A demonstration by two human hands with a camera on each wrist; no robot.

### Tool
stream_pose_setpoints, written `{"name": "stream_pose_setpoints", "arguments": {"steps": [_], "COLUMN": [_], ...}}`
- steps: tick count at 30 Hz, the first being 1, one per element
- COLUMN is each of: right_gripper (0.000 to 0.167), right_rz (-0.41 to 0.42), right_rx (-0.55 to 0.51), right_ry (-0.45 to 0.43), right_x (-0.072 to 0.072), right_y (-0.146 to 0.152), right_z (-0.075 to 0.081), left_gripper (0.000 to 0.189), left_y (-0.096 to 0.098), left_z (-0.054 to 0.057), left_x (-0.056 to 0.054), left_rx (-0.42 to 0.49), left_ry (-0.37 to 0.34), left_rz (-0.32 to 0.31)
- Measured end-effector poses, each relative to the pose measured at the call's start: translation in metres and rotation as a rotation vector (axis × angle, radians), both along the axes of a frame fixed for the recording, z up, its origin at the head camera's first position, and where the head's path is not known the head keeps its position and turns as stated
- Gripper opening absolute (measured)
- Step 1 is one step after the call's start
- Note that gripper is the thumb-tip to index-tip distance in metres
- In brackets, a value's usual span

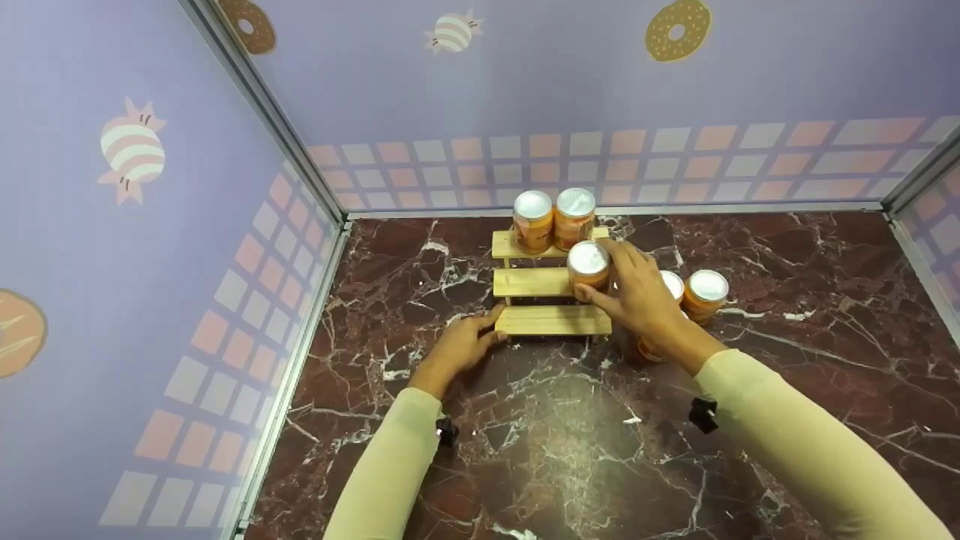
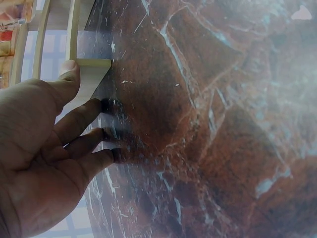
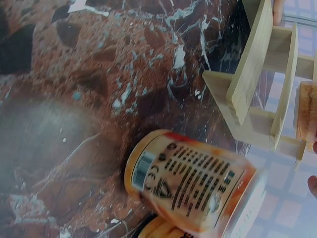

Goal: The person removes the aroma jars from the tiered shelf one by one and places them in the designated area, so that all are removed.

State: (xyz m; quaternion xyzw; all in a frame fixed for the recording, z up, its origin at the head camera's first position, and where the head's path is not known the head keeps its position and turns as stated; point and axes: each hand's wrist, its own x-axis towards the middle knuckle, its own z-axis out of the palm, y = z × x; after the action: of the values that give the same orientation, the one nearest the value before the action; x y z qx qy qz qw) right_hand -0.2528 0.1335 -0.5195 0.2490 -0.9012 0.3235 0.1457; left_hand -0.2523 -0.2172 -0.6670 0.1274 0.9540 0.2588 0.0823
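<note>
Settling the orange-labelled jar (image 1: 588, 261) squarely is, I judge, the step in hand: it is at the three o'clock end of the middle tier of the three-tier wooden stand (image 1: 553, 322), and my right grip (image 1: 642, 294) holds it, thumb and fingers round its sides. Best to lower it level, its base well in from the plank's edge, and let go only once the wood bears it, spreading my fingers gently so as not to knock the top-tier jars (image 1: 533, 225), at ten to twelve o'clock from it. My left grip (image 1: 461, 346) is fairly wide, touching the stand's eight o'clock corner; light steadying there should do, as a shove could skew it.

I can't tell whether the base touches wood: the right wrist view crops that jar at three o'clock. On the bench (image 1: 540, 442), at three to four o'clock from the stand, the outer jar (image 1: 706, 294) shows well, the inner jar (image 1: 672, 285) is partly behind my hand, and the lower jar (image 1: 650, 351) is mostly under my wrist.
</note>
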Motion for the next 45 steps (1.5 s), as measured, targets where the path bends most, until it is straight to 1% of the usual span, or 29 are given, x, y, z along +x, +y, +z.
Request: {"name": "stream_pose_setpoints", "arguments": {"steps": [5,10,12,17,20,28,34,41,45], "right_gripper": [0.081,0.083,0.084,0.085,0.086,0.083,0.085,0.084,0.084], "right_rz": [-0.013,-0.013,-0.015,-0.02,-0.03,-0.048,-0.063,-0.097,-0.11], "right_rx": [0.018,0.023,0.024,0.026,0.025,0.023,0.025,0.026,0.03], "right_ry": [0.008,0.028,0.034,0.033,0.034,0.044,0.038,0.014,0.028], "right_x": [0.002,0.004,0.005,0.006,0.008,0.012,0.015,0.019,0.02], "right_y": [0.011,0.02,0.022,0.028,0.033,0.047,0.057,0.065,0.068], "right_z": [0.001,0.004,0.005,0.006,0.005,0.005,0.005,0.005,0.006], "left_gripper": [0.07,0.071,0.07,0.069,0.069,0.07,0.068,0.07,0.07], "left_y": [0.001,0.001,0.001,-0.001,-0.002,-0.001,0.0,-0.001,-0.001], "left_z": [-0.003,-0.002,-0.002,-0.001,0.0,0.002,0.001,-0.001,0.0], "left_x": [-0.003,-0.004,-0.003,-0.001,-0.001,0.001,0.001,0.0,0.0], "left_rx": [-0.019,-0.02,-0.015,-0.004,-0.005,0.001,-0.004,0.003,0.0], "left_ry": [-0.012,-0.026,-0.031,-0.022,-0.019,-0.015,0.004,0.017,0.016], "left_rz": [-0.004,-0.008,0.001,0.017,0.012,0.0,-0.01,-0.009,-0.008]}}
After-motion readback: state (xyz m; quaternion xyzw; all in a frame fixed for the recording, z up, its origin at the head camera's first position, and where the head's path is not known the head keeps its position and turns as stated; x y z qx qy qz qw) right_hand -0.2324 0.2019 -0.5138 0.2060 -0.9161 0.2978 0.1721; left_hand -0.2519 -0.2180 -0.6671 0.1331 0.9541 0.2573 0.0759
